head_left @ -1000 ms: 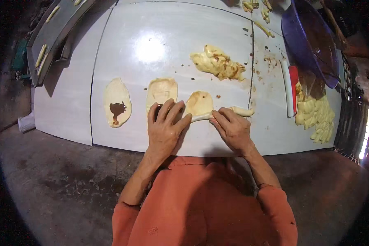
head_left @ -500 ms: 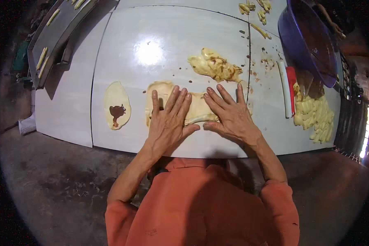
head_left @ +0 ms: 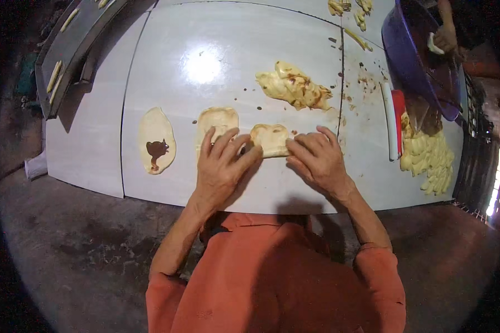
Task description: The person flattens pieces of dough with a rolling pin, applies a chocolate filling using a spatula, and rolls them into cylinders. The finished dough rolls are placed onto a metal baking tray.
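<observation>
Left to right on the white desk [head_left: 94, 150]:

Metal tray [head_left: 76, 53], far left and well beyond the left hand [head_left: 219, 172]. Holds thin pale dough sticks [head_left: 54, 76], two side by side at the near end, more further up (picture edge cuts the last ones off).

Oval dough piece [head_left: 153, 125] lies flat left of the left hand, apart from it, dark brown filling [head_left: 157, 147] in a blot on its lower half.

Middle dough piece [head_left: 218, 116] is partly under the left hand. Left hand: fingers bent and spread, tips over that piece, thumb at the left end of the next one. Can't tell if it pinches anything.

Right dough piece [head_left: 271, 137] sits between the two hands, flat at the far side, near edge folded into a roll.

Streaked dough heap [head_left: 294, 86], yellow with brown, beyond the gap between the hands.

Right hand [head_left: 320, 161]: fingers bent, tips at the right end of the rolled edge. Can't tell if it's clamped.

Right of it, apart: white bar [head_left: 390, 122], red strip [head_left: 398, 105] beside it, then a cluster of yellow dough pieces [head_left: 428, 161].

Purple basin [head_left: 395, 55], far right and beyond the right hand. Dark brown inside (fill level unclear). A co-worker's hand [head_left: 445, 38] is over it with something pale [head_left: 435, 44].
</observation>
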`<control>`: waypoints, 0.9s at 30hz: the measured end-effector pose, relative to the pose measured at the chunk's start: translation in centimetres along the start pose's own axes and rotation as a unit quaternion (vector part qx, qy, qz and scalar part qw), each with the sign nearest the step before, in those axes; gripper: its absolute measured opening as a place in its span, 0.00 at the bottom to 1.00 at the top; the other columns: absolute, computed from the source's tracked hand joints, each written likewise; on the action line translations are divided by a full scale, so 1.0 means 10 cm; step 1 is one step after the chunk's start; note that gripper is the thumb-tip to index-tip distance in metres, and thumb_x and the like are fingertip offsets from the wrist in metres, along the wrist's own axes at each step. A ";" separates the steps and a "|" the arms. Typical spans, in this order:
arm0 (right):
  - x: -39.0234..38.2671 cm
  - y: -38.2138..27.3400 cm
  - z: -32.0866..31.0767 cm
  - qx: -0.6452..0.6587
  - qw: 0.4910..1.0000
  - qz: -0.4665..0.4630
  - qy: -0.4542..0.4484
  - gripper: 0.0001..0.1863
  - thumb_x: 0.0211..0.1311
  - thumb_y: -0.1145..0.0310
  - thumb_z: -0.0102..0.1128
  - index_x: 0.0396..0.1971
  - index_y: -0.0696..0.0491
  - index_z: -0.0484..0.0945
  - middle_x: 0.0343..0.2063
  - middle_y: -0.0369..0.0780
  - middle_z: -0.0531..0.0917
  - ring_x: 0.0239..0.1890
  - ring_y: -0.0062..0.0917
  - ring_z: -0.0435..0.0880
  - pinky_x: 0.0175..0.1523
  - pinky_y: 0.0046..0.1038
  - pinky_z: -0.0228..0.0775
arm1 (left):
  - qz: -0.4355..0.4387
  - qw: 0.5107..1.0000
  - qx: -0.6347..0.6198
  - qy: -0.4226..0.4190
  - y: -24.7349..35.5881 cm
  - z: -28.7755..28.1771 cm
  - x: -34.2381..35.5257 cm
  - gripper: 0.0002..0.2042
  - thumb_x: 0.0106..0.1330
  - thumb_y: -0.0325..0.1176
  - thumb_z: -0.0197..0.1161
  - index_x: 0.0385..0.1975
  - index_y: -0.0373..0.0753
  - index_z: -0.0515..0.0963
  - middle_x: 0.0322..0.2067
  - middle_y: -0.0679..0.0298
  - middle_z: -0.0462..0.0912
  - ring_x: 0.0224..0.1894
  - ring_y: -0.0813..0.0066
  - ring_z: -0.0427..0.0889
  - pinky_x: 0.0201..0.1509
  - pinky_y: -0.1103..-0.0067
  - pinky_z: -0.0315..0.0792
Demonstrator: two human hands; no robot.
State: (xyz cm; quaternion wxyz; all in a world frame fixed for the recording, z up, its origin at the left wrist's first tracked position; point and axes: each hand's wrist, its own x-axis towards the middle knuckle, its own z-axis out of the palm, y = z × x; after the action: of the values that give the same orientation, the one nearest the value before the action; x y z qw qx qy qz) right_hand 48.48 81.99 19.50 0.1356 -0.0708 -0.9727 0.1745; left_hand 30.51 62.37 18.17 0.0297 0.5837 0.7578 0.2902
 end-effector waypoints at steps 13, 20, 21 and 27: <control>0.16 0.02 0.03 -0.081 0.996 0.012 -0.035 0.22 0.60 0.62 0.71 0.52 0.52 0.80 0.46 0.38 0.82 0.47 0.29 0.82 0.60 0.43 0.70 | -0.014 0.996 0.086 -0.007 0.02 0.01 0.11 0.17 0.59 0.36 0.75 0.49 0.52 0.85 0.49 0.66 0.83 0.56 0.64 0.80 0.71 0.53 0.62; 0.17 0.10 0.09 -0.071 0.997 -0.028 -0.022 0.23 0.60 0.64 0.71 0.55 0.52 0.81 0.48 0.39 0.83 0.46 0.29 0.83 0.54 0.39 0.71 | -0.019 0.998 0.045 -0.029 0.02 0.05 0.19 0.15 0.60 0.32 0.74 0.48 0.49 0.85 0.43 0.67 0.83 0.49 0.67 0.81 0.58 0.61 0.67; 0.20 0.10 0.08 -0.093 0.995 -0.001 -0.038 0.22 0.62 0.66 0.68 0.56 0.52 0.80 0.48 0.39 0.83 0.46 0.29 0.83 0.53 0.37 0.72 | -0.015 0.998 0.057 0.003 -0.01 0.05 0.21 0.14 0.60 0.32 0.75 0.47 0.48 0.85 0.41 0.67 0.83 0.48 0.67 0.81 0.56 0.62 0.66; 0.26 0.11 0.09 -0.041 0.999 -0.013 -0.023 0.20 0.63 0.66 0.67 0.55 0.51 0.80 0.45 0.38 0.83 0.43 0.29 0.82 0.48 0.35 0.72 | -0.014 0.999 0.039 -0.014 0.01 0.00 0.35 0.14 0.64 0.34 0.71 0.49 0.45 0.84 0.45 0.66 0.82 0.50 0.67 0.80 0.59 0.62 0.65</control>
State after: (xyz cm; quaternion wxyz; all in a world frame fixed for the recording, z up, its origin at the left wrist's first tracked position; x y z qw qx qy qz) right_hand 45.87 83.24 18.92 0.1126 -0.0598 -0.9827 0.1342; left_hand 29.45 65.52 19.26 0.0216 0.5779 0.7759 0.2521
